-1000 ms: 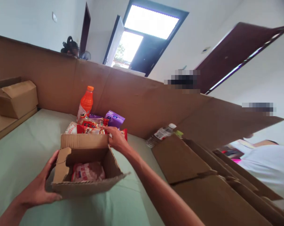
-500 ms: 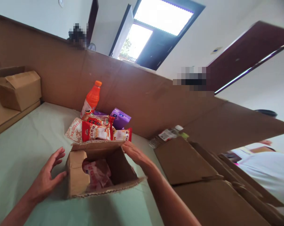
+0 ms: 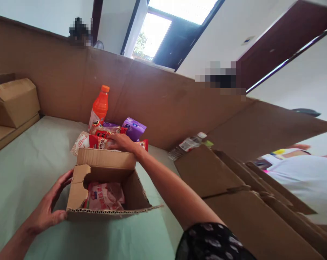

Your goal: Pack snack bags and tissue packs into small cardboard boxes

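A small open cardboard box (image 3: 106,159) stands on the pale green table (image 3: 28,159), with a pink and white snack pack (image 3: 105,196) lying inside it. My left hand (image 3: 48,207) holds the box's left side, thumb at the near corner. My right hand (image 3: 121,141) reaches over the far flap onto a red and white snack packet (image 3: 91,141) in the pile behind the box; the fingers curl on it. In that pile stand an orange drink bottle (image 3: 100,106) and a purple packet (image 3: 133,128).
A tall cardboard wall (image 3: 158,104) runs behind the pile. Flattened cardboard sheets (image 3: 234,195) lie at the right, with a clear water bottle (image 3: 187,145) on its side beside them. A closed carton (image 3: 13,101) sits far left. Another person in white (image 3: 299,180) is at the right edge.
My right hand went from the box's far right corner forward onto the snack packets. My left hand closed back onto the box's left side. The box turned square to me again.
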Demonstrator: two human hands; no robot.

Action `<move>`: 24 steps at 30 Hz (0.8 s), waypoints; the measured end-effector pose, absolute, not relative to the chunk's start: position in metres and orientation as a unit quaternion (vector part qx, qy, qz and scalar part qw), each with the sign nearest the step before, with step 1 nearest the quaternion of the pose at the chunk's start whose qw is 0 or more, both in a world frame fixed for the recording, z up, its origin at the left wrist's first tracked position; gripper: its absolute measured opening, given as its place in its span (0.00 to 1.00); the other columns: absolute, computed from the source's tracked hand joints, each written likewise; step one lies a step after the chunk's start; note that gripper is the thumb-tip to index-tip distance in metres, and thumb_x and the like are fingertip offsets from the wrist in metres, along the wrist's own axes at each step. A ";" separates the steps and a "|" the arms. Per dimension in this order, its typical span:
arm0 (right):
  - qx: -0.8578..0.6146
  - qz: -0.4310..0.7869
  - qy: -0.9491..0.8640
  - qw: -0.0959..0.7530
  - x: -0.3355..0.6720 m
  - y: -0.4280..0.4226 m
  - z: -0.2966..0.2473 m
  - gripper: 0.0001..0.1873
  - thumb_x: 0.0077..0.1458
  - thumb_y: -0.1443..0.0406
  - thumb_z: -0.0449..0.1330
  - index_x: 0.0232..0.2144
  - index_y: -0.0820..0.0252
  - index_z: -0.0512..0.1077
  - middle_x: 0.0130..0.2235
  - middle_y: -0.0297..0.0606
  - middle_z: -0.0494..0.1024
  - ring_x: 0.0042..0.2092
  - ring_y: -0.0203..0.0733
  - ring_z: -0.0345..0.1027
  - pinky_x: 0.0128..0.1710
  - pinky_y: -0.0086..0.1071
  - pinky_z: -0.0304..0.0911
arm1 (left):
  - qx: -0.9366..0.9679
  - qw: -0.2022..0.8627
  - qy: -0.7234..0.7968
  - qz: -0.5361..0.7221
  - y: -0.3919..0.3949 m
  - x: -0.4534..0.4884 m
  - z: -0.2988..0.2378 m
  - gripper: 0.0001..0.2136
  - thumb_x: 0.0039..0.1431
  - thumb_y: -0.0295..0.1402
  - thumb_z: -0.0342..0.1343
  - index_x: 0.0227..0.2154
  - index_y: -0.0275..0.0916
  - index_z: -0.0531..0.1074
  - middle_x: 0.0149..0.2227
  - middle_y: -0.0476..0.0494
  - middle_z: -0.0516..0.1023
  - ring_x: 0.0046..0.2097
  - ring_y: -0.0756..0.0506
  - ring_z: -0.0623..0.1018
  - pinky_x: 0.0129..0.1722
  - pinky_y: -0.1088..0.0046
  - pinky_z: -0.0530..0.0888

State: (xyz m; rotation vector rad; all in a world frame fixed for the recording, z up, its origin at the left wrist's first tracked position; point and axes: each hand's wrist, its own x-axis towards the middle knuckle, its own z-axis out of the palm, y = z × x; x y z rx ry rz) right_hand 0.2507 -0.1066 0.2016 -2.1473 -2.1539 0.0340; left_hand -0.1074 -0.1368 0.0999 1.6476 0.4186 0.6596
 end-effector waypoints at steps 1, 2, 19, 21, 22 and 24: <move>-0.710 0.021 -0.702 0.063 0.252 -0.106 0.202 0.11 0.49 0.64 0.69 0.38 0.56 0.80 0.40 0.40 0.82 0.45 0.49 0.74 0.42 0.33 0.64 | 0.715 0.612 0.182 0.283 -0.136 -0.108 0.100 0.50 0.49 0.65 0.60 0.71 0.50 0.51 0.73 0.38 0.54 0.71 0.25 0.54 0.68 0.46 0.60; -0.715 0.030 -0.693 0.087 0.254 -0.108 0.204 0.05 0.48 0.65 0.69 0.31 0.57 0.79 0.34 0.38 0.81 0.40 0.47 0.74 0.38 0.32 0.62 | 0.716 0.613 0.180 0.281 -0.135 -0.108 0.100 0.50 0.49 0.65 0.60 0.71 0.50 0.51 0.72 0.38 0.54 0.71 0.25 0.55 0.68 0.46 0.60; -0.559 0.112 -0.571 0.591 0.168 -0.276 0.268 0.12 0.56 0.56 0.64 0.36 0.55 0.70 0.32 0.30 0.75 0.31 0.35 0.67 0.30 0.28 0.65 | 0.893 0.151 0.048 0.420 -0.189 -0.082 0.207 0.16 0.68 0.37 0.52 0.56 0.40 0.70 0.52 0.40 0.79 0.57 0.37 0.75 0.63 0.52 0.64; -0.587 0.122 -0.602 0.527 0.160 -0.278 0.256 0.07 0.56 0.59 0.61 0.34 0.56 0.70 0.31 0.31 0.75 0.31 0.36 0.65 0.30 0.27 0.63 | 0.933 0.089 0.042 0.346 -0.191 -0.071 0.224 0.12 0.70 0.39 0.49 0.45 0.38 0.74 0.39 0.43 0.82 0.45 0.40 0.80 0.61 0.51 0.67; -0.607 0.112 -0.623 0.479 0.158 -0.280 0.252 0.06 0.56 0.61 0.60 0.32 0.57 0.70 0.30 0.31 0.75 0.31 0.36 0.65 0.30 0.27 0.62 | 0.945 0.065 0.051 0.316 -0.190 -0.068 0.230 0.14 0.71 0.40 0.47 0.39 0.39 0.75 0.32 0.45 0.81 0.38 0.41 0.80 0.60 0.50 0.67; -0.646 0.070 -0.665 0.370 0.156 -0.284 0.253 0.06 0.57 0.64 0.58 0.28 0.57 0.68 0.29 0.33 0.75 0.31 0.36 0.64 0.31 0.28 0.58 | 0.956 0.026 0.075 0.283 -0.188 -0.067 0.236 0.19 0.71 0.42 0.44 0.30 0.41 0.74 0.25 0.49 0.77 0.31 0.43 0.78 0.61 0.45 0.66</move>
